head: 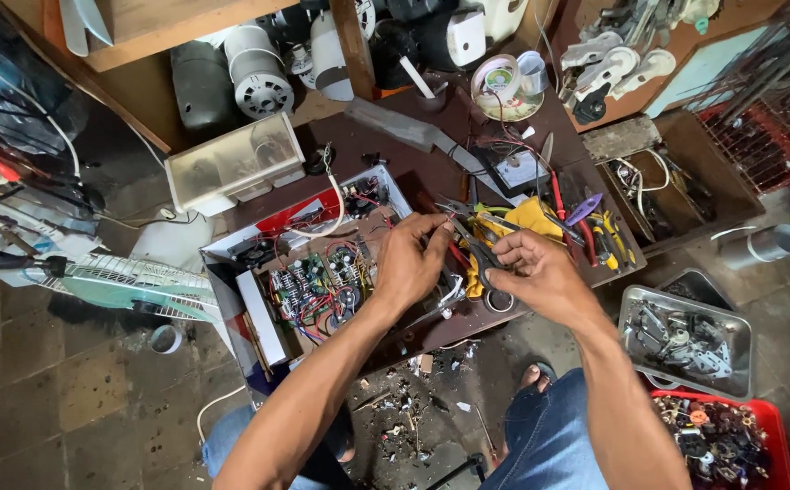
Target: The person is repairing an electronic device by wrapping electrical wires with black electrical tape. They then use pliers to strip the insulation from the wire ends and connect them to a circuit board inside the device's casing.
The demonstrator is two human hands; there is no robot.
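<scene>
**Both hands meet over the opened chassis**

Fingertips of my left hand [413, 259] are drawn together, pinching something small and thin just above the workbench [395, 145]; what it is I cannot tell, it is too fine to make out. My right hand [535, 272] sits just beside it, fingers curled around a dark-handled pair of pliers [478, 249], whose nose points toward the left fingertips. The two hands almost touch.

Under my left wrist lies the opened electronics chassis [318, 272], its circuit board crowded with capacitors and red and blue wires. A yellow cloth [531, 218] shows behind my right hand, with screwdrivers and cutters heaped beside it. Off to my right, on the floor, stands a metal tray of parts [685, 340], and a red tray [717, 440] nearer me. A white fan grille [132, 281] lies at my left.
</scene>
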